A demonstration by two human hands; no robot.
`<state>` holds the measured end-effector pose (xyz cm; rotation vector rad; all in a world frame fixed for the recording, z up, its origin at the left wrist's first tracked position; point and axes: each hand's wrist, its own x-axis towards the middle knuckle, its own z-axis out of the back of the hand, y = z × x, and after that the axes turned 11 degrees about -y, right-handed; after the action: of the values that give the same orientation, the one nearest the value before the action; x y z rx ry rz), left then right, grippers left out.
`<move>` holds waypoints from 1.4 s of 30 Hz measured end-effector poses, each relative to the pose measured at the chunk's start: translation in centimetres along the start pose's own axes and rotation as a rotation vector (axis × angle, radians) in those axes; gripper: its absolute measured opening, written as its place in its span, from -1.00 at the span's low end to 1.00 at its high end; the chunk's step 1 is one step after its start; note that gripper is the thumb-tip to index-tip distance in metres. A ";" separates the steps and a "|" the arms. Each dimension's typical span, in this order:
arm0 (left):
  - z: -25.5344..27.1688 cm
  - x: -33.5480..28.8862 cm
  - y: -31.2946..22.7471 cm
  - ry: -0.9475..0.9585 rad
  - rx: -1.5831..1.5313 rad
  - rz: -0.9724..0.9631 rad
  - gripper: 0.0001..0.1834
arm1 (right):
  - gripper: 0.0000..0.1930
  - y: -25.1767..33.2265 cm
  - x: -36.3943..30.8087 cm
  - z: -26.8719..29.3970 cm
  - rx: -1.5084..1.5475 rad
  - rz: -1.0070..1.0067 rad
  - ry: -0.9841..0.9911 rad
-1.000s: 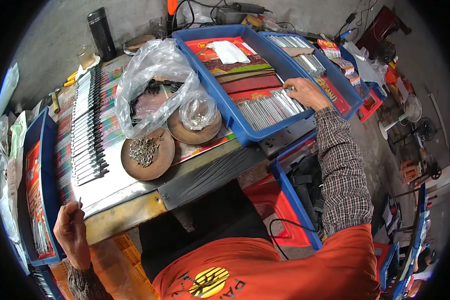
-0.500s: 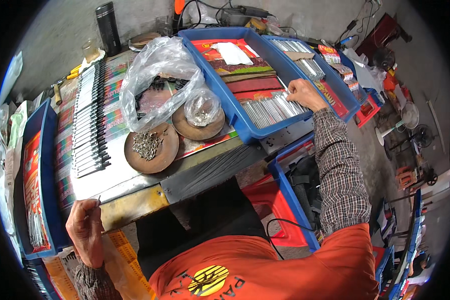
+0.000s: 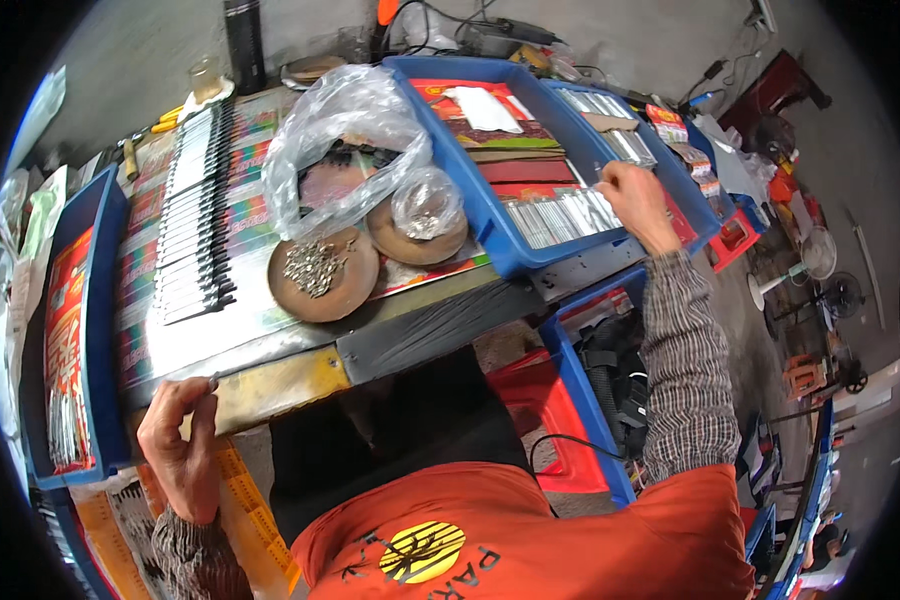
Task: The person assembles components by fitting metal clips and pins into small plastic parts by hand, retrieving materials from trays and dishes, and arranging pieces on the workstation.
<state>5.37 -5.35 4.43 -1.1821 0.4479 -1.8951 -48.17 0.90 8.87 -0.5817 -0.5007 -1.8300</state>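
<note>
The left hand point(image 3: 185, 440) pinches a small dark piece point(image 3: 212, 383), and the right hand point(image 3: 638, 205), fingers bunched on what I cannot tell, is just right of metal rods point(image 3: 558, 218) in a blue tray point(image 3: 516, 260)

Right hand point(image 3: 638, 205), over near right end of large blue tray point(image 3: 457, 165): fingertips blurred, anything pinched too small to tell; may cover end of rod row point(image 3: 555, 220). Left hand point(image 3: 183, 440), well left of and nearer than tray: dark speck point(image 3: 213, 382) at pinched fingertips, too small to identify. Left of tray: big clear bag point(image 3: 290, 180) partly veils black parts point(image 3: 355, 155); metal bits point(image 3: 312, 268) blurred, uncountable; small bag point(image 3: 428, 205) has unclear contents, hides part of dish point(image 3: 418, 251). Farther left, beyond tray, black cylinder point(image 3: 244, 48): top cut off by upper edge. Nearer than tray, orange shirt point(image 3: 540, 535): cut by lower edge.
</note>
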 end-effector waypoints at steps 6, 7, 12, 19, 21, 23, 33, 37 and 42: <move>-2.3 -0.8 -1.2 -0.047 -0.177 0.159 -0.90 | -0.82 11.3 -3.4 5.4 0.349 0.063 -0.052; -2.7 -1.2 -1.5 -0.054 -0.246 0.197 -0.90 | -0.83 12.5 -4.3 5.6 0.475 0.017 0.015; -4.2 -2.1 -3.9 0.090 -0.459 0.360 -0.91 | -0.81 17.7 -8.0 4.9 0.941 0.003 0.361; -4.9 -3.2 -4.7 0.234 -0.747 0.639 -0.87 | -0.72 23.0 -11.2 2.8 1.397 -0.320 0.822; -5.4 -3.6 -4.5 0.231 -0.801 0.695 -0.88 | -0.57 24.5 -11.5 2.4 1.494 -0.477 0.881; -5.7 -3.8 -4.2 0.244 -0.781 0.678 -0.88 | -0.52 25.1 -12.9 1.3 1.535 -0.361 0.769; -6.7 -4.9 -3.8 0.207 -0.928 0.727 -0.86 | -0.53 27.0 -15.5 0.0 1.458 -0.163 0.519; -6.9 -5.0 -3.6 0.217 -0.940 0.789 -0.89 | -0.48 27.2 -16.2 -0.3 1.447 -0.116 0.450; -7.2 -5.6 -3.1 0.178 -1.008 0.764 -0.86 | -0.44 27.2 -15.8 0.6 1.376 -0.145 0.618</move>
<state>-1.11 0.05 -0.14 -1.1523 1.8015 -1.0584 -17.87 4.48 1.26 0.9275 -1.1754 -1.2587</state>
